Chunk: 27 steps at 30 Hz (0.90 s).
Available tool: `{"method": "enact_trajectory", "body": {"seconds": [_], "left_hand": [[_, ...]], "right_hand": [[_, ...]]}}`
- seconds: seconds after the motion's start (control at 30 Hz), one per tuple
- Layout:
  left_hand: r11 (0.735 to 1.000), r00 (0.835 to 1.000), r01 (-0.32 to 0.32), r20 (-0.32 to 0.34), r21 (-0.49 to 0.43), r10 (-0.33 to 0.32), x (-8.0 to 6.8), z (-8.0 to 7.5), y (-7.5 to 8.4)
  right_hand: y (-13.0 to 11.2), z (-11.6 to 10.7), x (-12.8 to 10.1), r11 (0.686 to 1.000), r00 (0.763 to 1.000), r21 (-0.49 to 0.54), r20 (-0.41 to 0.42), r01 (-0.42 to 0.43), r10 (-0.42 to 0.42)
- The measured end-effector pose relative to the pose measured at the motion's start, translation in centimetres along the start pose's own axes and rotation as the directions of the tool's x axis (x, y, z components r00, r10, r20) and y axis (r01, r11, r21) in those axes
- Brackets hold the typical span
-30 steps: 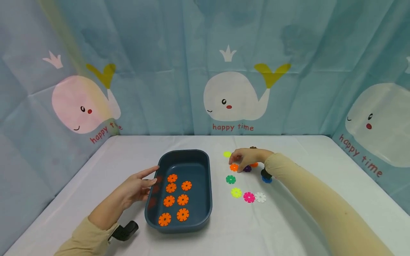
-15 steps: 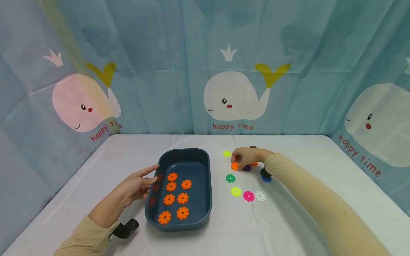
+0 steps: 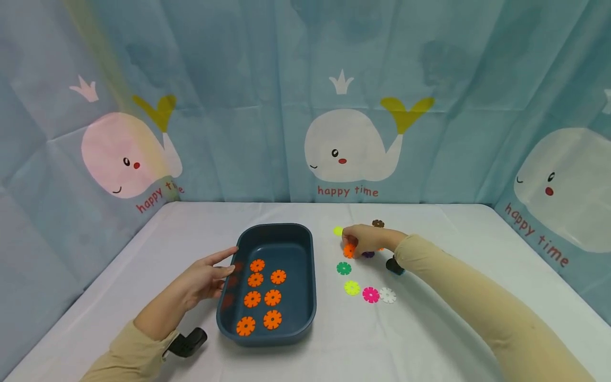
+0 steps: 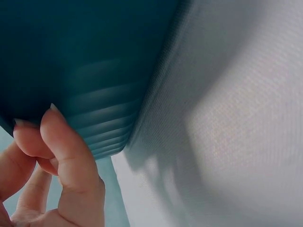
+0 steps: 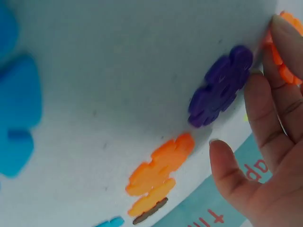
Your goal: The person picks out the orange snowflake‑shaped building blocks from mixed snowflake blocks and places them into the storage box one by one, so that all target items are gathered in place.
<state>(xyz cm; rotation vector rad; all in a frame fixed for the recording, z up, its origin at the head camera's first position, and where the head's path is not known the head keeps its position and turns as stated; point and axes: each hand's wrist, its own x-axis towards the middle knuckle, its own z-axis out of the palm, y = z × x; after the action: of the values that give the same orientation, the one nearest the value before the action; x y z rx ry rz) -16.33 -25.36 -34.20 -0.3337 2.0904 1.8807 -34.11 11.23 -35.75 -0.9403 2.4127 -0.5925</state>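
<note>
A dark blue tray (image 3: 310,276) sits mid-table and holds several orange snowflake discs (image 3: 272,297). My left hand (image 3: 223,267) rests with straight fingers against the tray's left rim. In the left wrist view its fingertips (image 4: 64,142) touch the ribbed tray wall (image 4: 80,61). To the right of the tray, my right hand (image 3: 354,245) pinches an orange disc (image 3: 349,250), tipped on edge just above the cloth. The right wrist view shows that orange disc (image 5: 284,45) between the fingers, with a purple disc (image 5: 220,87) right beside it.
Loose discs lie around the right hand: yellow-green (image 3: 338,231), brown (image 3: 378,223), green (image 3: 343,268), another yellow-green (image 3: 351,287), pink (image 3: 371,294), white (image 3: 387,295). Another orange disc (image 5: 161,163) lies behind the hand. Whale-print curtains wall in the white table (image 3: 429,339).
The right hand's fingers have closed round the orange disc and tipped it up off the cloth. The left hand and the tray have not moved.
</note>
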Motion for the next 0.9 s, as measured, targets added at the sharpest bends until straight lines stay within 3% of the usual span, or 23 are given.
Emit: {"method": "enact_trajectory", "body": {"seconds": [0.23, 0.37, 0.7, 0.9], "left_hand": [[1.0, 1.0, -0.003, -0.001, -0.003, 0.003, 0.0, 0.0, 0.0], [1.0, 1.0, -0.004, -0.008, 0.004, 0.004, -0.1, 0.1, -0.1], [1.0, 1.0, -0.01, -0.017, 0.007, 0.01, 0.0, 0.0, -0.1], [1.0, 1.0, -0.006, -0.016, 0.009, 0.006, 0.1, 0.0, -0.1]], "right_hand": [[-0.1, -0.5, -1.0, 0.998, 0.999, 0.05, -0.029, 0.043, -0.042], [-0.5, -1.0, -2.0, 0.989, 0.998, 0.135, -0.049, 0.056, -0.049], [-0.8, -1.3, -2.9, 0.923, 0.997, 0.383, -0.074, 0.019, 0.011], [-1.4, -1.8, -3.6, 0.884, 0.999, 0.465, -0.052, 0.035, -0.012]]}}
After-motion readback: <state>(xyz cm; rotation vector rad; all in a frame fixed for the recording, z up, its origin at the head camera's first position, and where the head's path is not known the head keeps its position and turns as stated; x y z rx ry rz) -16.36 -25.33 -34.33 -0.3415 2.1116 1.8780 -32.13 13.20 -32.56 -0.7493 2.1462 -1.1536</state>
